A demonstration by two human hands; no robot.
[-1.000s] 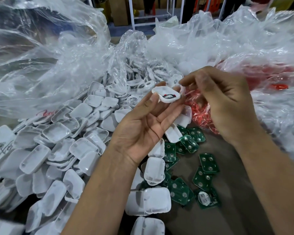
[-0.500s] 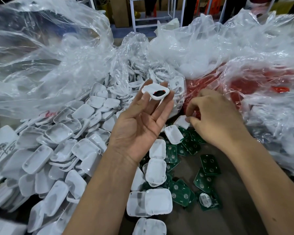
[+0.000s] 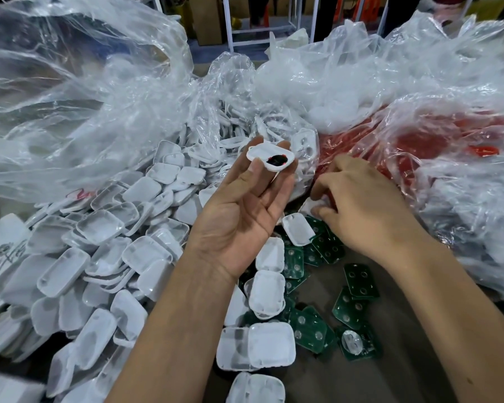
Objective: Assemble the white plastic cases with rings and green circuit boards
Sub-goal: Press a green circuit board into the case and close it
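While my left hand (image 3: 239, 216) pinches a white case (image 3: 269, 156) aloft, my right hand (image 3: 358, 207) fingers curl among green boards (image 3: 326, 248), grasp unclear.

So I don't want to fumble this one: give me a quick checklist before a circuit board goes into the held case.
1. White case held in left hand fingertips: ok.
2. Case's open side faces up: ok.
3. Dark ring sits in case: ok; fully seated: cannot tell.
4. Right hand down at the green circuit boards: ok.
5. Board gripped: cannot tell, fingertips hidden.
6. Loose boards near: ok.
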